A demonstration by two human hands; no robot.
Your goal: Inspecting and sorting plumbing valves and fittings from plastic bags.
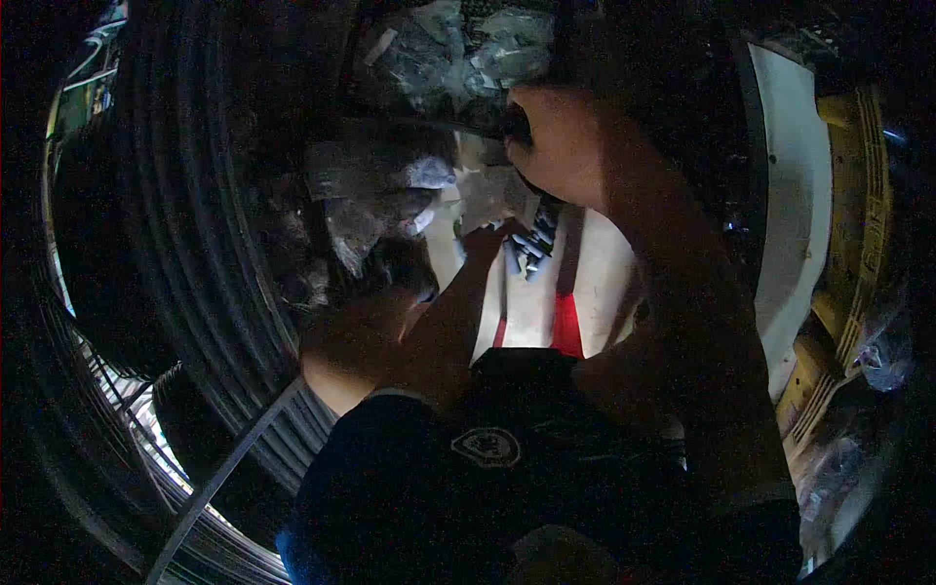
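Note:
My right hand (556, 146) reaches up from the lower right, its fingers curled at a dark edge just below crumpled clear plastic bags (458, 58); what they grip is hidden. My left hand (361, 341) is low at centre-left, in shadow, beside a dim cluster of translucent packets (361, 205); its fingers are too dark to make out. Between and behind my arms lie a small pile of grey and black pieces (526, 253) and a pale surface (604, 263) with red patches (565, 322). My dark shirt fills the bottom centre.
Thick bundles of black cables or tubing (195, 234) curve down the left side, crossed by a grey strap (224, 468). On the right stand a white panel (790, 195) and a yellow frame (838, 234), with clear plastic bags (882, 361) beside them.

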